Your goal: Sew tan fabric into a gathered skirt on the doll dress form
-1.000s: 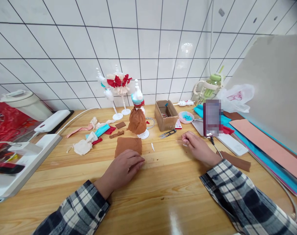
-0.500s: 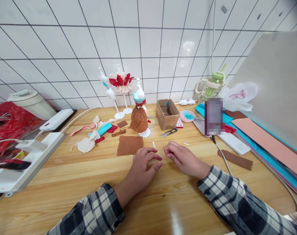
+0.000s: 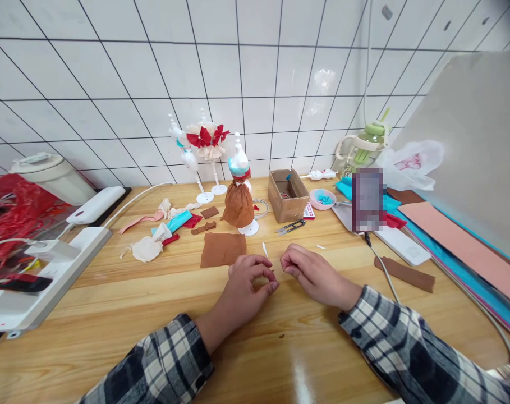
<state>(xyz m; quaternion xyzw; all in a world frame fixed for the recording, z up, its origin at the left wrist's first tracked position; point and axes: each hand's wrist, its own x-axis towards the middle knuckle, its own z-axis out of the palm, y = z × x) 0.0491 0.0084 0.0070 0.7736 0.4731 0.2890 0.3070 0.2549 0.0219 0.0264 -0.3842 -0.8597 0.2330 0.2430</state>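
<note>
Sleeves (image 3: 154, 359) in checked cloth run out of sight at the bottom edge. My left hand (image 3: 245, 287) has thumb and forefinger curved into a ring, a narrow gap between the tips, grasping nothing I can see. My right hand (image 3: 316, 275), just beside it, is curled with fingertips drawn to the thumb; whether something fine is pinched there I cannot tell. Just beyond my left fingers lies a white strip (image 3: 265, 249), and to its left a brown cloth rectangle (image 3: 223, 250) lies flat. Farther on, a small dress form (image 3: 238, 205) in a gathered brown skirt stands upright, the skirt hiding part of its base. The cardboard box (image 3: 289, 209) beside it is shadowed inside; the phone (image 3: 367, 201) is blurred into blocks. Behind, a plastic bag (image 3: 412, 164) partly covers the green-lidded jug (image 3: 364, 146).
</note>
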